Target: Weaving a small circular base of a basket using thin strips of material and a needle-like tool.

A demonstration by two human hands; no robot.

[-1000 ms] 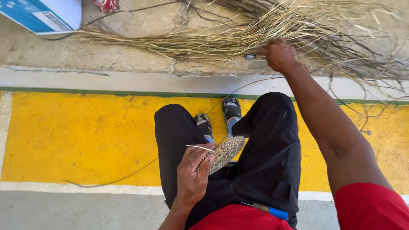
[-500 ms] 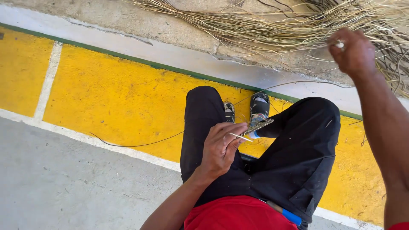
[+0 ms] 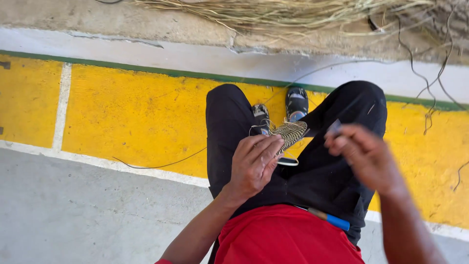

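— Straw-coloured woven piece (image 3: 289,133): where?
— Pinched in my left hand (image 3: 254,164) over my lap, long axis toward my feet.
— Right hand (image 3: 364,159)?
— Just beside it, rightward, blurred; fingers closed on something small, unidentifiable.

No packages, labels, signs or screens show in this view.
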